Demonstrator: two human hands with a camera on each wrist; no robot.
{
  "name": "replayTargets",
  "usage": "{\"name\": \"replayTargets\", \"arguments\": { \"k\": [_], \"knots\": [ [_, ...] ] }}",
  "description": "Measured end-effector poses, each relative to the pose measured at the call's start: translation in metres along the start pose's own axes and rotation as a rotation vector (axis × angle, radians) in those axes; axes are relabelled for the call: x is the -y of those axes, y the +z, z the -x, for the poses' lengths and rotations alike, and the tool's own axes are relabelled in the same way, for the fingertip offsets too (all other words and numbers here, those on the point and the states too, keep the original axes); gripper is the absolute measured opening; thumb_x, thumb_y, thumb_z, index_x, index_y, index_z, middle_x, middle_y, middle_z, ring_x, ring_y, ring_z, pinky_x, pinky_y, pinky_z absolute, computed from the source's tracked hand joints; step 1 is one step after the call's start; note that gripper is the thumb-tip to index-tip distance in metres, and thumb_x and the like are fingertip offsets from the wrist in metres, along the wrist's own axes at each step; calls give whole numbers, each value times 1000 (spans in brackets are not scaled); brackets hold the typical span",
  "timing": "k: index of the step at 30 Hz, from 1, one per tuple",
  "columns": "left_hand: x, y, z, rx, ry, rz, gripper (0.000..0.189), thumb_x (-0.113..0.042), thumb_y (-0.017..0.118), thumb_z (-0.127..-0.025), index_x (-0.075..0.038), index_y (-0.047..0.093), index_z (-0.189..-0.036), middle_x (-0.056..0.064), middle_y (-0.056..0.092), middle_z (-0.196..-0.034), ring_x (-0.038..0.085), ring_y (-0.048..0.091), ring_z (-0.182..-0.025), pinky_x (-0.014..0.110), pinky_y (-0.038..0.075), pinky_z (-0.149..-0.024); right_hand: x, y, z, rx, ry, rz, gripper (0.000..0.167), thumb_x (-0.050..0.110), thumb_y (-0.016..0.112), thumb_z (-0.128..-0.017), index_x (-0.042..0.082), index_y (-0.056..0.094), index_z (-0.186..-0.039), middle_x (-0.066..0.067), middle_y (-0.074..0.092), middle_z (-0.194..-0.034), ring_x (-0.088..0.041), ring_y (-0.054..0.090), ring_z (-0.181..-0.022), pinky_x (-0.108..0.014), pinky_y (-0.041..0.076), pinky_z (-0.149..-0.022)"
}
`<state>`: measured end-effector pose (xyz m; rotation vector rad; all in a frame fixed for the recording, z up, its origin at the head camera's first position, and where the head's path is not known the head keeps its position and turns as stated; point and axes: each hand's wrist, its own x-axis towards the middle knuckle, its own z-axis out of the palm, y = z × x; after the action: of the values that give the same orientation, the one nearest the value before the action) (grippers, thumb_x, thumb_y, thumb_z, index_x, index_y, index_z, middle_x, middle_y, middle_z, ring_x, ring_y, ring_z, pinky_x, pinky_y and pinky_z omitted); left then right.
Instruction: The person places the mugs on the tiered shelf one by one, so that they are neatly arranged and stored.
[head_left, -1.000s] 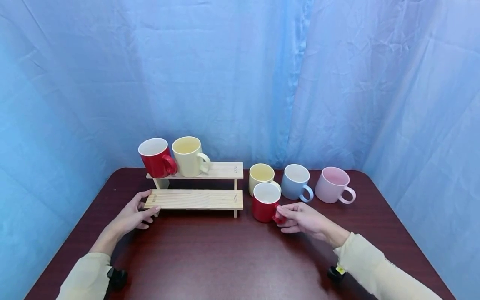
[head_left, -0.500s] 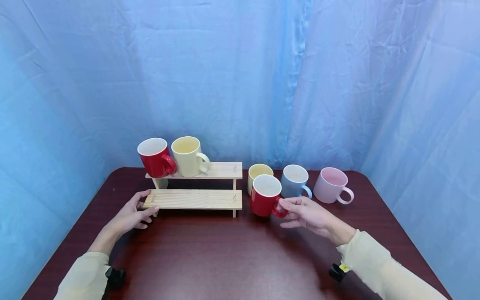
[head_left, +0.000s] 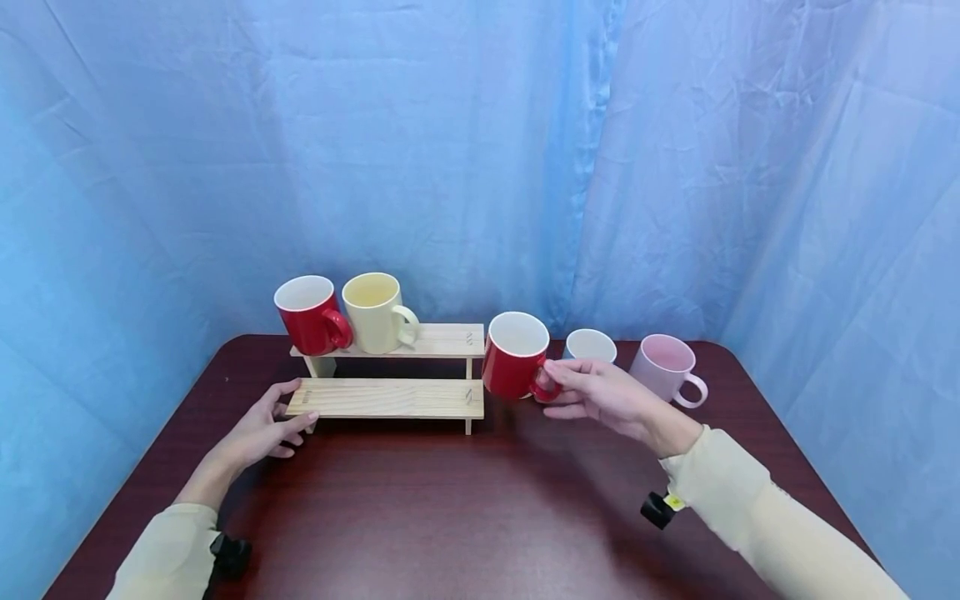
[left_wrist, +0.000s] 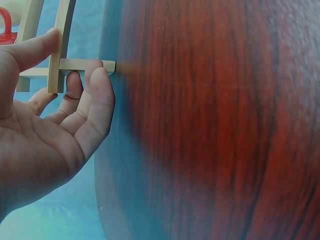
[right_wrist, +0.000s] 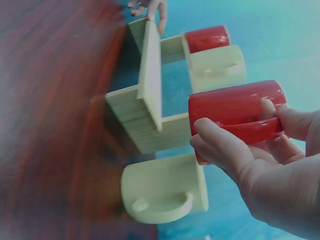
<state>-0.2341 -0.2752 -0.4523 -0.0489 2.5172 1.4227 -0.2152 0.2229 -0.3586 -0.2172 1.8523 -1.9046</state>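
Observation:
My right hand (head_left: 600, 398) grips a red mug with a white inside (head_left: 510, 367) by its handle. The mug hangs upright above the table, just right of a two-tier wooden shelf (head_left: 390, 398). At the shelf's left end, my left hand (head_left: 258, 432) holds the lower board, thumb on the near side and fingers beyond it. On the upper tier stand another red mug (head_left: 306, 329) and a pale yellow mug (head_left: 372, 321), side by side with handles to the right. A second yellow mug (right_wrist: 160, 182), on the table, is mostly hidden behind the held mug in the head view.
A light blue mug (head_left: 588, 343), partly covered by my right hand, and a pink mug (head_left: 660, 377) stand at the back right of the dark wood table (head_left: 435, 517). Blue curtains (head_left: 450, 150) hang behind the table and at its sides.
My right hand has lifted the red mug off the table, up and slightly left, in front of the second yellow mug. My left hand has stayed at the shelf's end.

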Motion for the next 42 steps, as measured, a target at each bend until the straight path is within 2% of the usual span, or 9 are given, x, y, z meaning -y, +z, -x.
{"name": "replayTargets", "arguments": {
  "k": [7, 12, 17, 22, 26, 28, 36, 42],
  "knots": [
    [-1, 0, 0, 1, -2, -5, 94, -44, 72, -94, -5, 16, -159, 23, 55, -116, 26, 65, -84, 39, 60, -70, 26, 6, -20, -22, -30, -22, 32, 20, 57, -105, -8, 63, -119, -14, 68, -107, -26, 70, -106, -50, 49, -98],
    [-2, 0, 0, 5, -1, 0, 94, -43, 72, -94, -5, 15, -159, 22, 56, -115, 26, 65, -84, 40, 60, -70, 41, 14, -37, -39, -16, 0, 39, 25, 58, -105, -10, 59, -122, -16, 65, -109, -26, 69, -108, -50, 47, -101],
    [-2, 0, 1, 6, 7, 8, 94, -42, 71, -94, -4, 15, -159, 22, 56, -114, 26, 65, -84, 40, 60, -70, 48, 22, -54, -53, 13, 4, 38, 26, 59, -105, -7, 60, -122, -19, 64, -115, -25, 70, -104, -48, 48, -101],
    [-2, -1, 1, 4, 8, 6, 93, -42, 72, -94, -5, 16, -159, 22, 57, -114, 27, 65, -85, 39, 60, -70, 52, 31, -68, -44, 24, -20, 32, 25, 57, -106, -5, 60, -118, -21, 63, -119, -33, 67, -112, -51, 44, -105],
    [-1, -1, 0, 2, 10, 1, 93, -43, 72, -94, -5, 16, -159, 22, 56, -114, 27, 64, -84, 39, 60, -69, 52, 37, -77, -41, 31, -32, 32, 24, 57, -106, -6, 59, -118, -21, 62, -119, -45, 55, -127, -51, 44, -105],
    [-1, -1, 0, 3, 12, -1, 94, -43, 72, -94, -5, 16, -159, 22, 56, -114, 27, 64, -84, 39, 60, -69, 52, 39, -82, -44, 34, -29, 34, 24, 57, -106, -7, 58, -120, -23, 60, -121, -47, 52, -129, -51, 45, -104],
    [-1, -1, 1, -2, 4, -7, 95, -44, 72, -94, -4, 16, -159, 22, 55, -115, 26, 64, -83, 39, 60, -69, 48, 46, -93, -69, 58, 33, 35, 23, 59, -105, -8, 60, -123, -24, 59, -125, -43, 61, -120, -48, 49, -100],
    [0, 0, 0, 7, 5, -9, 95, -44, 72, -94, -5, 15, -159, 23, 54, -116, 27, 64, -85, 39, 60, -70, 43, 46, -97, -64, 57, 40, 36, 22, 60, -104, -8, 62, -124, -26, 61, -127, -45, 60, -121, -49, 49, -99]
  ]
}}
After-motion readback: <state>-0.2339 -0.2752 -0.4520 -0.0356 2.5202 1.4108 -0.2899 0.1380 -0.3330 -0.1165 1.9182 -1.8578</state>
